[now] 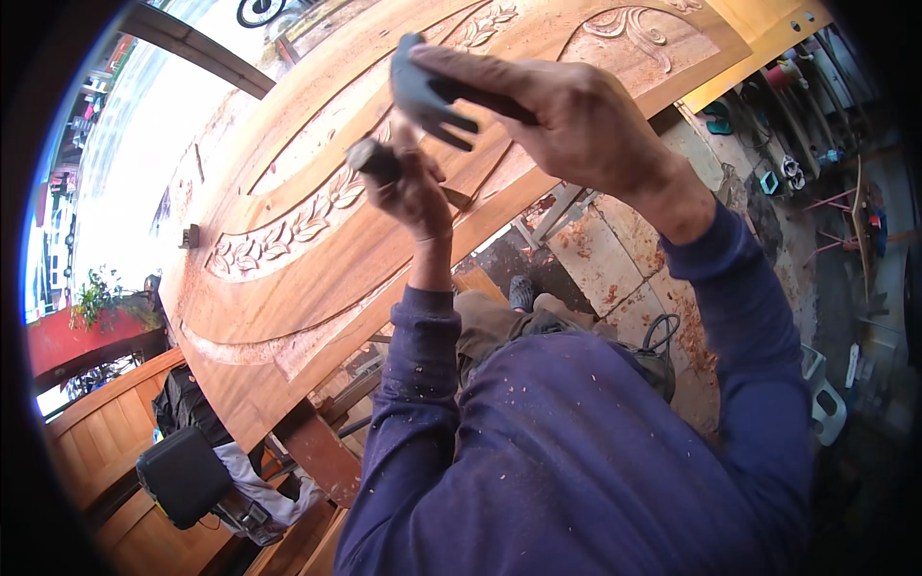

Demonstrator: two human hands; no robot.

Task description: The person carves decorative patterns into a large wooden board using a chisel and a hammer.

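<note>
Over a carved wooden panel [298, 288], my left hand [415, 200] is closed around a chisel; the dark, blunt butt of the chisel [375, 160] points up. The cutting end is hard to see from here. My right hand [588, 120] is wrapped around the handle of a claw hammer [423, 96], one finger stretched along it toward the head. From this view the dark, slightly blurred hammer head hangs just above the chisel's butt, and whether they touch I cannot tell. Carved leaves [288, 230] run along the panel beside my left hand.
A black case [178, 475] and dark bag [187, 403] lie at the lower left beside wooden boards [115, 422]. Wood shavings [691, 336] litter the tiled floor. A white plastic stool [824, 398] stands at the right, with assorted gear behind it.
</note>
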